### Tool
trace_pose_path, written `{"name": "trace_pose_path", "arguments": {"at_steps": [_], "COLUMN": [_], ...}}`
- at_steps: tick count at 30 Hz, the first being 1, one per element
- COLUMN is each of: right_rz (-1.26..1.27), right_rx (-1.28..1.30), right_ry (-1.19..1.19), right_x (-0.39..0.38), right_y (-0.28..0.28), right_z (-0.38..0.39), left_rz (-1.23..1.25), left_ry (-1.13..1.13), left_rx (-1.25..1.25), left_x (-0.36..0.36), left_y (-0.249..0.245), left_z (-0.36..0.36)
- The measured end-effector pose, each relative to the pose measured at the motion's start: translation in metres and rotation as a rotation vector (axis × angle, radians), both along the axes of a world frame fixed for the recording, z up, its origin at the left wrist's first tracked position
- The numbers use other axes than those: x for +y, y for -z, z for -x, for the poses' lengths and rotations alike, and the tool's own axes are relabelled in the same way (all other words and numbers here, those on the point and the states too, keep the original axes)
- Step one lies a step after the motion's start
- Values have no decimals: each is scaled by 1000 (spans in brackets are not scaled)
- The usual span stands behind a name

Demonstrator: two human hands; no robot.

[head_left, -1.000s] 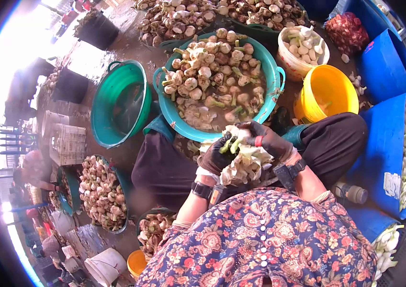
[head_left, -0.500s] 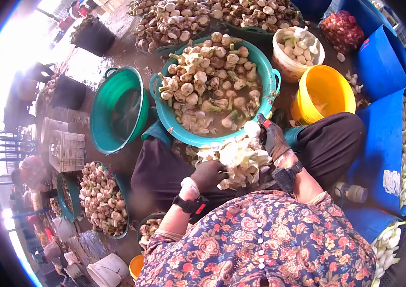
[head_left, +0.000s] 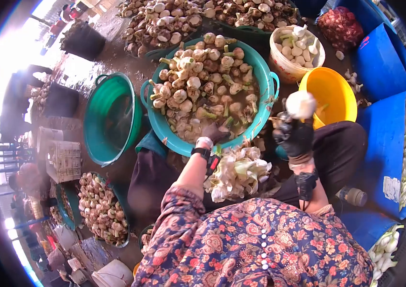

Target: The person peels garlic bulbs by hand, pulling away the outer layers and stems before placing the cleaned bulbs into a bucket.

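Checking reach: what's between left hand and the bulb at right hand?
Head view: part of the teal tub, right rim included, between left hand and bulb.

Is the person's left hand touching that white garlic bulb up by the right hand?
Apart. The head view shows the left hand in the teal basin, while the garlic bulb is by the right hand, beyond the basin's rim.
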State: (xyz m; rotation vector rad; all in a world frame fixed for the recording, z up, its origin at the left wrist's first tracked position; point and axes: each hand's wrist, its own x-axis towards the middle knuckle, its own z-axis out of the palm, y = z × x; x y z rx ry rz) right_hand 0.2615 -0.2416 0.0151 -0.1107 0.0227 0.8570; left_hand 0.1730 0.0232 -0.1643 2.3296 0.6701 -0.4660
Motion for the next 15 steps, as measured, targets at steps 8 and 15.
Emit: {"name": "trace_pose_path", "arguments": {"at_steps": [8, 15], "right_rz": [1445, 1874], "right_rx": [-779, -1218], "right_ry": [-39, -172], "right_x": [28, 45], "right_y": [82, 67], "right_z": [25, 43], "left_rz": [694, 215], "left_ry": [-207, 28], "left_rx": [-35, -548], "left_x": [-19, -73], "left_y": [23, -130], "left_z": [-7, 32]}}
